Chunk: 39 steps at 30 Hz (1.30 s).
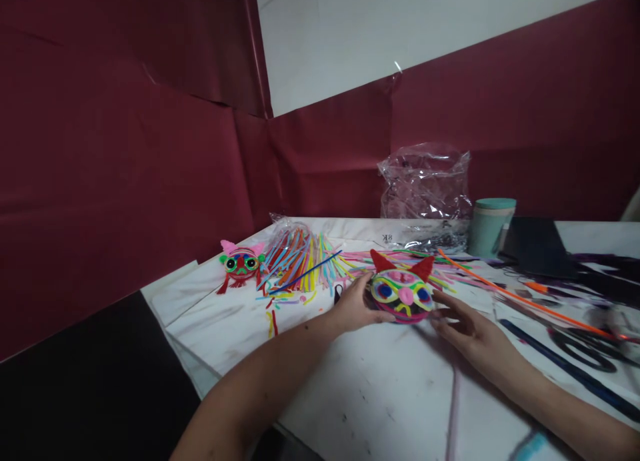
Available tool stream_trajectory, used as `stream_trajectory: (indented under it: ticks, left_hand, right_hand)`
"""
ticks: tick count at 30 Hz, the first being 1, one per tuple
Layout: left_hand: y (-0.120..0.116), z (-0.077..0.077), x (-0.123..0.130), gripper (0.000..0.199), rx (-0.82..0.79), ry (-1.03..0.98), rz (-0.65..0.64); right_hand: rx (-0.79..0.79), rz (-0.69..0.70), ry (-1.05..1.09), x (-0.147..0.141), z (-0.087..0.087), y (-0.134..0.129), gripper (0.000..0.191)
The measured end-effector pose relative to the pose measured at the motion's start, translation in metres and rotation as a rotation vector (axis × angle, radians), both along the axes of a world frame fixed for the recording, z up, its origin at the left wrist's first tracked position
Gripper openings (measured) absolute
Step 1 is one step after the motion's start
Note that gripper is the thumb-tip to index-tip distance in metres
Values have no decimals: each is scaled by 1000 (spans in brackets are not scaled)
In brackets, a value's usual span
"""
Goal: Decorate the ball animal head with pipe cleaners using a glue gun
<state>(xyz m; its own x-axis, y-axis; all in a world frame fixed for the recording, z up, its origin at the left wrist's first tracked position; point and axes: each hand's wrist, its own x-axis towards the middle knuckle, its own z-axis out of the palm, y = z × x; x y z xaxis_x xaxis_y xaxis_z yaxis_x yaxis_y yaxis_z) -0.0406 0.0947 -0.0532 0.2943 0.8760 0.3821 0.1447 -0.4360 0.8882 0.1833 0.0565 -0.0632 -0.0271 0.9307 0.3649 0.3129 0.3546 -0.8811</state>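
A pipe-cleaner animal face with two pointed red ears is lying between the two hands just above the worktop, its decorated front, with blue-centred eyes and a pink nose, facing the wearer. Its body is running widest from side to side, so that its longer axis is roughly spanning the space from hand to hand, while the ears are pointing upward. The left hand is making the firmer contact: its grip is closing around the left rim, the thumb lying along the lower edge and the fingers reaching up the side. The right hand is standing at the opposite rim, its grip half curled and its thumb parting from the forefinger; whether these fingertips are pressing or only brushing the edge, one cannot tell. The left forearm is slanting up and rightward from the bottom of the view; the right forearm is slanting up and leftward from the lower right corner. Beyond the left hand, a bundle of coloured pipe cleaners is lying beside a second, pink-eared face.
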Motion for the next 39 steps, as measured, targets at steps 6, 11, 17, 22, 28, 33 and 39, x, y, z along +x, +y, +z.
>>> stream_trajectory:
  ticks: [6, 11, 17, 22, 28, 33, 39]
  left_hand:
    - [3, 3, -9, 76, 159, 58, 177]
    - [2, 5, -6, 46, 146, 83, 226]
    - [3, 6, -2, 42, 103, 64, 188]
    - [13, 0, -5, 42, 85, 63, 118]
    - [17, -4, -7, 44, 92, 89, 93]
    - [16, -2, -7, 48, 109, 114, 80]
    - [7, 8, -7, 75, 188, 184, 44]
  right_hand:
    - [-44, -68, -19, 7, 6, -1, 11]
    - [-90, -25, 46, 4, 12, -6, 15]
    - [-84, -43, 9, -1, 20, -11, 15]
    - [-78, -3, 39, -1, 14, -3, 12]
    - [-45, 7, 31, -1, 9, 0, 16]
    - [25, -34, -13, -1, 9, 1, 15]
    - [185, -15, -88, -1, 10, 0, 18]
